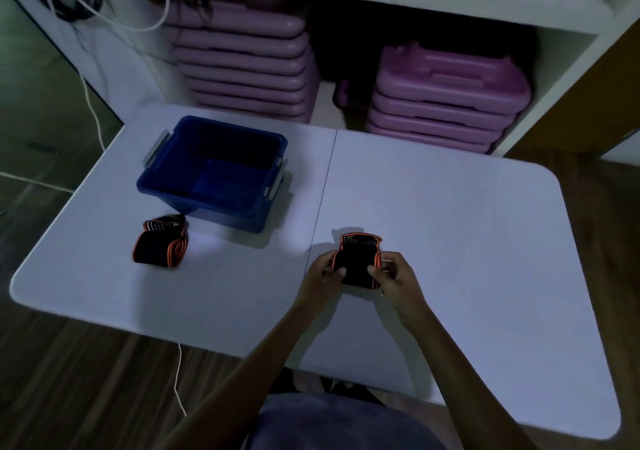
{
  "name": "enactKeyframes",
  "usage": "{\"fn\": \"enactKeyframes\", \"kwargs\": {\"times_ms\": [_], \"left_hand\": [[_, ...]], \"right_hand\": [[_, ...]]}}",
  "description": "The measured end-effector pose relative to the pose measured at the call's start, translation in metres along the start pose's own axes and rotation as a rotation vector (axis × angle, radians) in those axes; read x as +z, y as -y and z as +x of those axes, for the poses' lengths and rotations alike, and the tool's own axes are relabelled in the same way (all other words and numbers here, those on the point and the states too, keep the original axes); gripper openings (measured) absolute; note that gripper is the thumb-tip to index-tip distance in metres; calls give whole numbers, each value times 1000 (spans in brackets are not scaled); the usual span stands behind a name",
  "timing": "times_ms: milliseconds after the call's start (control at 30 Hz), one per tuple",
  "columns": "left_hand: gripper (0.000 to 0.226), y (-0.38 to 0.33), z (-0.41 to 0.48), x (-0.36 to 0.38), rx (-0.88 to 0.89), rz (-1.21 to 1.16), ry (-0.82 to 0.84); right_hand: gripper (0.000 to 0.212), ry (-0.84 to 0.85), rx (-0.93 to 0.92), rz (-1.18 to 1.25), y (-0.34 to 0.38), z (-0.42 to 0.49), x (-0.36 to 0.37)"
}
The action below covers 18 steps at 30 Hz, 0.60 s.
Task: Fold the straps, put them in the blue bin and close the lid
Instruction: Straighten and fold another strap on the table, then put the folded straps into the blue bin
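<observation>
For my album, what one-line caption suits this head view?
Both hands, left hand and right hand, fold a black-and-orange strap; another folded strap waits beside the open blue bin.

Both hands, left [323, 273] and right [394, 274], close together, fingers curled inward, forearms extended.

White folding table [450, 214] on wood floor [86, 373]; behind, white shelving [398, 2] holding two stacks of purple cases [446, 99].

I see a smooth matt white table [450, 207], a glossy blue plastic bin [180, 186], black woven cloth straps [159, 248] edged in orange, shiny purple plastic cases [450, 82] and wood-grain flooring [86, 373].
</observation>
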State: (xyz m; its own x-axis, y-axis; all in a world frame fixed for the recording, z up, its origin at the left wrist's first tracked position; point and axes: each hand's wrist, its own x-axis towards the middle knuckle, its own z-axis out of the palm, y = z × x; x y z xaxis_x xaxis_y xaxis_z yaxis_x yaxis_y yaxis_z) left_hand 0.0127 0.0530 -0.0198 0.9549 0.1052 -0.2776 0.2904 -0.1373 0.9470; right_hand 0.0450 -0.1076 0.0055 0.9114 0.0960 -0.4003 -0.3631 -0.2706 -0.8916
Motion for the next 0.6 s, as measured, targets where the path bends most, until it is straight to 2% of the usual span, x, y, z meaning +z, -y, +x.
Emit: {"fn": "enactKeyframes", "kwargs": {"times_ms": [67,167,233,300,367,433,533,600], "left_hand": [[39,-27,6,-18,28,25,-62],[35,-71,20,-69,148,122,-265],[32,-92,31,-119,282,282,-448],[38,-96,42,-175,302,476,-601],[46,-87,49,-228,196,674,-685],[61,-67,53,-271,20,807,-671],[78,-34,52,-307,-180,878,-557],[81,-20,51,-311,-189,849,-532]], "right_hand": [[19,-26,-137,-82,29,8,3],[24,-70,-353,-158,90,21,12],[28,-58,-468,-187,131,31,24],[30,-16,-555,-208,166,43,43],[30,33,-648,-262,193,56,69],[29,98,-717,-352,210,69,101],[29,250,-729,-467,216,83,157],[32,334,-711,-561,209,92,193]]}}
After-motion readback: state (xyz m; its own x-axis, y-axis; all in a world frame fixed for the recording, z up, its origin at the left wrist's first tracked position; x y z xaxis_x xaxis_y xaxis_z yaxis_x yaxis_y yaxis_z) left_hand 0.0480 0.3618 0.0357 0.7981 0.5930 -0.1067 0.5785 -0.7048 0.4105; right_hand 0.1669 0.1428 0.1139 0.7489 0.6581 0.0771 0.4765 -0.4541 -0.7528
